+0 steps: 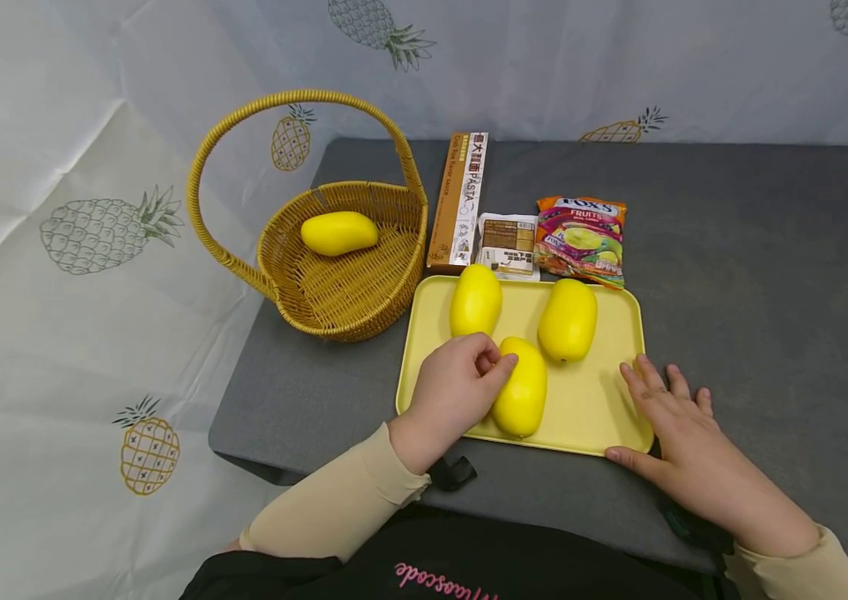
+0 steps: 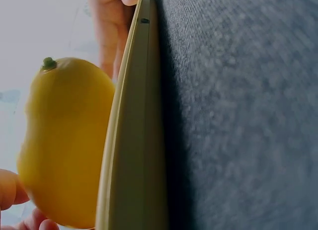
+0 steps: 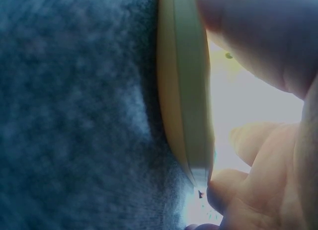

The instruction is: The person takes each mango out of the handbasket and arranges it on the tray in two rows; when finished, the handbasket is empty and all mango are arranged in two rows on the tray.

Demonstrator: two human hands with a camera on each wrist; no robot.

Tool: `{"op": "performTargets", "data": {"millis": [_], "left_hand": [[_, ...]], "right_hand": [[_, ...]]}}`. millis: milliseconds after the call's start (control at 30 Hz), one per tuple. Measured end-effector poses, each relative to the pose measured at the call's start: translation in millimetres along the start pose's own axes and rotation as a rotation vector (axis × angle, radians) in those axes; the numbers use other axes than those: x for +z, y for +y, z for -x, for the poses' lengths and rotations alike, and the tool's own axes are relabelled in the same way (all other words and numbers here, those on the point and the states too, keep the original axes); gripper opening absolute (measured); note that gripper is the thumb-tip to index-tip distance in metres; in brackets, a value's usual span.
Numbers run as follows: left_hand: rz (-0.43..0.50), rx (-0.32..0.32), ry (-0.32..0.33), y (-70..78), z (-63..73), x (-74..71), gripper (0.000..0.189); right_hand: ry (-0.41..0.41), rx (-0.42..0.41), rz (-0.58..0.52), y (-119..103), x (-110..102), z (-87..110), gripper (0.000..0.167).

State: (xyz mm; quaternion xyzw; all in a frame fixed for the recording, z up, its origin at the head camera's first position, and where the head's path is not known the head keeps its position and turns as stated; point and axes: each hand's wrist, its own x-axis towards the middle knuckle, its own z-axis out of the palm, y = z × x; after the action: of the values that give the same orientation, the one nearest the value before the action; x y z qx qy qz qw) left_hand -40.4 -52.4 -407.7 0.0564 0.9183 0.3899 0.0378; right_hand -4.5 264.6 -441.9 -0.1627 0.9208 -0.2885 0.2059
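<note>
In the head view, three yellow mangoes, at the back left [image 1: 476, 300], back right [image 1: 569, 321] and front [image 1: 524, 396], lie on a pale yellow tray [image 1: 596, 417]. My left hand [image 1: 449, 383] is at the front mango's left side, its fingers loosely curled and its thumb against the fruit. The left wrist view shows this mango [image 2: 69, 140] with a green stem nub, thumb and fingertips at its lower end. My right hand [image 1: 682, 442] rests at the tray's right edge with fingers spread; the right wrist view shows fingers along the rim [image 3: 194, 101].
A woven basket [image 1: 386, 312] with a tall handle stands at the left, one yellow mango [image 1: 338, 233] inside. Behind the tray lie a pasta box [image 1: 459, 200], a small brown-and-white packet [image 1: 509, 246] and an orange candy bag [image 1: 581, 242]. The grey table [image 1: 769, 275] extends to the right.
</note>
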Motion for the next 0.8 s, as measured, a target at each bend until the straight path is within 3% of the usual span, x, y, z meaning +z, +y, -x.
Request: {"op": "performTargets", "data": {"millis": [800], "left_hand": [[0.010,0.055,0.152,1.8,-1.3,-34.5,0.019]], "right_hand": [[0.006,-0.011,-0.003,-1,-2,0.1,0.116]]}}
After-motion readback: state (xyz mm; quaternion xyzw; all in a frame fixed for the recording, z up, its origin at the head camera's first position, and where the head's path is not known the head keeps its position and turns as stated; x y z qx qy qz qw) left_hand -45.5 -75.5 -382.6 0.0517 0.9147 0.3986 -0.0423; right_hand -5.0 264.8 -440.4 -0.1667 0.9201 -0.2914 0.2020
